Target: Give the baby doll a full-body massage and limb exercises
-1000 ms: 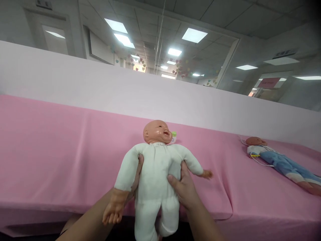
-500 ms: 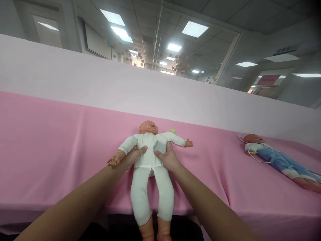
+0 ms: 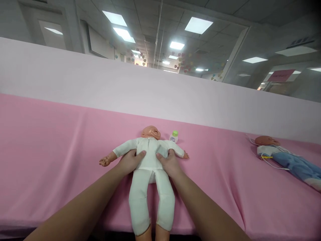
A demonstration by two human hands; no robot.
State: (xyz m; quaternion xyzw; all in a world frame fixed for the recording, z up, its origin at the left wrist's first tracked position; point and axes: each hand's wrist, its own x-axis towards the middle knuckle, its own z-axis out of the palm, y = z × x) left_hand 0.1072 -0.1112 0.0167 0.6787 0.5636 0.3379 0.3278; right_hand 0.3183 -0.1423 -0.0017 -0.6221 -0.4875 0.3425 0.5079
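A baby doll (image 3: 149, 157) with a white cloth body lies face up on the pink cloth, its head away from me and its feet toward me. Its arms are spread to both sides. My left hand (image 3: 131, 161) grips the left side of its torso, thumb on the front. On the other side my right hand (image 3: 170, 163) holds the torso the same way, the thumb near a pale grey patch (image 3: 162, 151) on the chest. The other fingers of both hands are hidden beside or under the doll. A small bottle with a green cap (image 3: 174, 136) stands behind the doll's arm.
Pink cloth (image 3: 62, 144) covers the table. At the right lies a second doll (image 3: 288, 159) in blue trousers, with a white cord and a yellow piece on it. A white panel (image 3: 100, 87) runs along the back, with glass above it.
The doll has been lowered and now lies flatter and further down in view. Its arm at left has swung outward. The bottle, mostly hidden before, now shows more.
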